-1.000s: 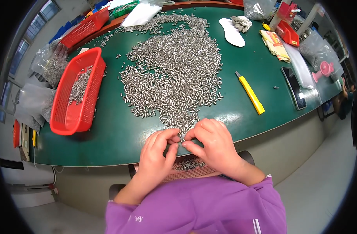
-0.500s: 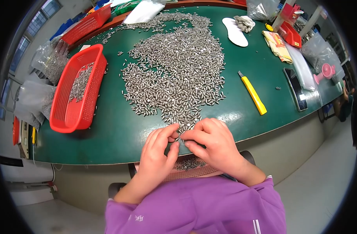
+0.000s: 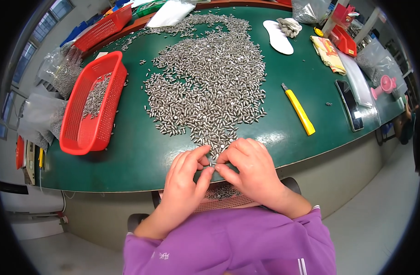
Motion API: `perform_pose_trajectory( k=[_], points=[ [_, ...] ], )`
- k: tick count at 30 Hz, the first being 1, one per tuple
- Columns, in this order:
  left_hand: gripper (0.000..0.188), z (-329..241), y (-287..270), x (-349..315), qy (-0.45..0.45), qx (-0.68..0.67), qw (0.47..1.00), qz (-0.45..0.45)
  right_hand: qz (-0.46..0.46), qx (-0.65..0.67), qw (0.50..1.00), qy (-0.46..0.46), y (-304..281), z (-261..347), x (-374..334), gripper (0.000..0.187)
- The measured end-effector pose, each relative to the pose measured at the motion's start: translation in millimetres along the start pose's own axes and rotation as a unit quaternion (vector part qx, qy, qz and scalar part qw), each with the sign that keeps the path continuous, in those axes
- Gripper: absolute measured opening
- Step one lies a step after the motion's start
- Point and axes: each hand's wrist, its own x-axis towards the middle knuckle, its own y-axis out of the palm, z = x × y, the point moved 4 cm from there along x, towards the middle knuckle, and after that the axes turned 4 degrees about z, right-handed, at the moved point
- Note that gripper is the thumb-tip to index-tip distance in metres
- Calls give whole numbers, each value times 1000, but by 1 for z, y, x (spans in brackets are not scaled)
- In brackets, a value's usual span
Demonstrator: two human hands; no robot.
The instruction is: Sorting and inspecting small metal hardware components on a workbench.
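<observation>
A broad pile of small silvery metal pins (image 3: 210,78) covers the middle of the green table and narrows toward its near edge. At that narrow tip my left hand (image 3: 185,174) and my right hand (image 3: 250,169) face each other, fingertips almost meeting. Both hands have curled fingers, with thumbs low near the table edge. A few pins lie between the fingertips; whether either hand grips one is too small to make out. Below the edge, a pinkish mesh basket (image 3: 228,202) with more pins sits at my lap, partly hidden by my wrists.
Left of the pile stands a red perforated basket (image 3: 74,145) partly filled with pins, beside clear bags (image 3: 41,114) of pins. To the right lie a yellow utility knife (image 3: 299,111), a phone (image 3: 349,105), a white insole (image 3: 279,38) and a folded cloth (image 3: 328,55).
My right thumb and fingertips have shifted slightly, and the pins between my hands lie a little differently. My left hand has hardly moved, and the surrounding things stay in place.
</observation>
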Motion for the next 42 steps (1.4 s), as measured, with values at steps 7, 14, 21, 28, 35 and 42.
perform_pose_trajectory(
  k=[7, 14, 21, 28, 35, 42],
  points=[
    [44, 0, 2, 2, -38, 3, 999, -2, -6, 13, 1000, 3, 0, 1, 1, 12],
    [45, -1, 0, 3, -29, 14, 999, 7, -4, 18, 1000, 2, -1, 0, 0, 11],
    [43, 0, 4, 2, -18, 19, 999, -19, -8, 24, 1000, 2, 0, 3, 1, 11],
    [39, 8, 7, -4, -52, -125, 990, -46, -16, 72, 997, 20, 2, -2, -1, 12],
    [35, 16, 14, -6, -92, -563, 821, 8, 4, 302, 953, 26, -3, -2, -2, 12],
    [30, 22, 21, -10, -153, -671, 718, 103, 25, 395, 917, 55, -2, -3, -3, 12]
  ],
)
